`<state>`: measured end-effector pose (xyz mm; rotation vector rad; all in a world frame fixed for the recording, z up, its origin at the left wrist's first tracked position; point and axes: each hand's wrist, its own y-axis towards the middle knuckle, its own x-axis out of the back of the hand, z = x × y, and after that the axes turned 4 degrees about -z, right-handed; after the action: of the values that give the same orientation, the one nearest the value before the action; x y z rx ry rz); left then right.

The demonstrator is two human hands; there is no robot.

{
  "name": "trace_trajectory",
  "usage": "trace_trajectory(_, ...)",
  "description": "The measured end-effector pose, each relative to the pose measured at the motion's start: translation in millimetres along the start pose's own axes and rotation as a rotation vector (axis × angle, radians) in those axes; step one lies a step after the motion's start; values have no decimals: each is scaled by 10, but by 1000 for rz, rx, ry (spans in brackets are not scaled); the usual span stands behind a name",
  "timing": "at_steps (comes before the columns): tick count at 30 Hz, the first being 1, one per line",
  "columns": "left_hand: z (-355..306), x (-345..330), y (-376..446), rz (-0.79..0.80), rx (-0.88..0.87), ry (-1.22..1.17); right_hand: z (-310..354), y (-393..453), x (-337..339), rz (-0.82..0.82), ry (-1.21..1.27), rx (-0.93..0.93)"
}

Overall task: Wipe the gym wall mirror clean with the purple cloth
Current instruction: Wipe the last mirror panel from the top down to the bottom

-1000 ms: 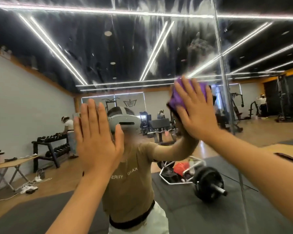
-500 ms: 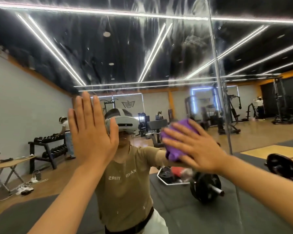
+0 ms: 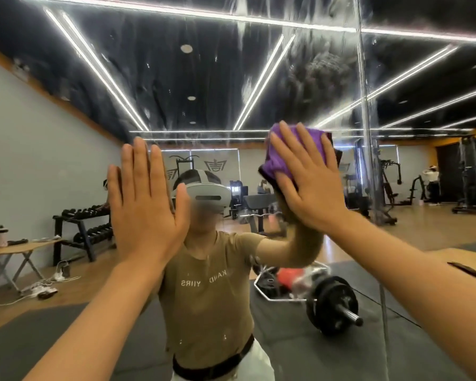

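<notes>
Right hand (image 3: pixel 311 182), fingers spread flat, presses purple cloth (image 3: pixel 282 152) to mirror (image 3: pixel 231 78) at head height, left hand (image 3: pixel 146 202) flat and spread bracing on glass; best keep firm even pressure, overlapping strokes up into the streaks above.

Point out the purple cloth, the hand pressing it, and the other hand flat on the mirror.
Crumpled purple cloth (image 3: pixel 279 158): head view, on the fabric showing left of the fingers.
Right hand (image 3: pixel 311 185): head view, back of the hand, fingers straight over the cloth.
Left hand (image 3: pixel 146 210): head view, back of the hand, fingers straight.
</notes>
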<state>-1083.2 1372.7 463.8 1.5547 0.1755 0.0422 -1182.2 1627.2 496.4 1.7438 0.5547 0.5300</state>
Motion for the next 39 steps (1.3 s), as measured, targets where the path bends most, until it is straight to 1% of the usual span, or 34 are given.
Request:
trace_trajectory(3,5,3,-2,1,8,6,295,-893,1,80,20,166)
trace_trajectory(6,1,8,-4,9,5,2,409,-1471,2,177,-32,345)
trace_trajectory(9,8,4,-7,9,6,7,350,-1528,-15,237,-61,436)
trace_trajectory(13,11,-10,-10,8,3,7,125,-1063,40,263,-21,640)
trace_trajectory(14,13,-13,-10,6,2,8,58,-899,58,259,-9,644)
trace_trajectory(16,20,-14,-9,6,3,14,-88,-533,75,224,-12,574)
trace_trajectory(22,30,-40,-12,-17,-7,18,-403,498,118,75,-11,223)
trace_trajectory(25,37,-40,-17,-15,-10,21,-338,612,70,-1,7,60)
trace_trajectory(27,36,-29,-8,-12,-7,28,-223,477,15,-26,22,6)
trace_trajectory(29,20,-20,-3,-13,-5,35,-87,157,-13,-28,29,22)
trace_trajectory(32,12,-14,11,-2,-3,36,130,-492,-12,27,21,122)
trace_trajectory(36,27,7,17,19,-7,25,361,-1354,22,188,-48,380)
trace_trajectory(39,45,40,24,41,-26,-2,324,-1526,63,279,-76,542)
